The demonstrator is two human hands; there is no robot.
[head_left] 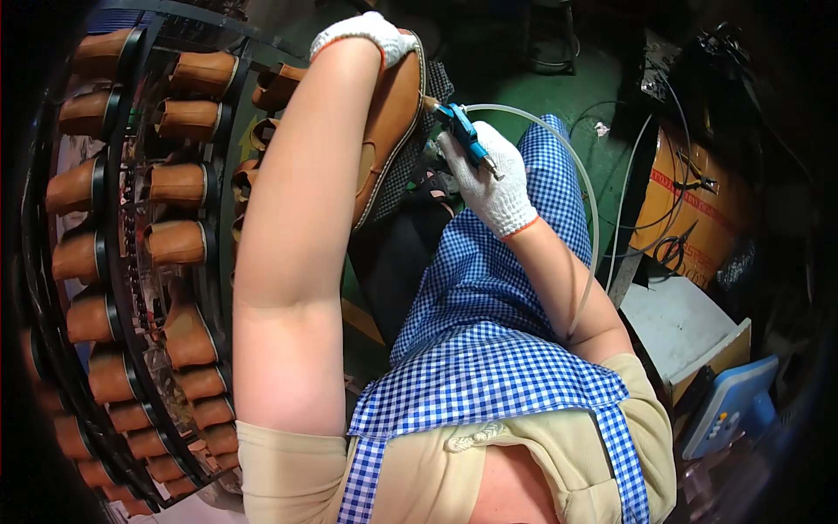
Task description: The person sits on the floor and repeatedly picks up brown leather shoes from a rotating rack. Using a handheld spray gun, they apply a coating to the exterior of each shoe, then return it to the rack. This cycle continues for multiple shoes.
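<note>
My left hand (362, 37), in a white knit glove, grips a brown leather shoe (391, 118) at its far end. The shoe lies along the far side of my left forearm, its pale-stitched sole edge facing right. My right hand (497, 179), gloved the same way, is closed around a blue hand tool (467, 135) with a metal end. A clear hose (583, 166) runs from the tool back along my right forearm. The tool's tan tip (429, 103) is at the sole edge; whether it touches I cannot tell. My left fingers are partly hidden.
Racks at the left hold several rows of brown shoes (179, 183). At the right stand a cardboard box (650, 205) with scissors (676, 244) and pliers (698, 182), a pale board (672, 319) and a blue-and-white device (733, 406). Cables hang over the green floor (489, 61).
</note>
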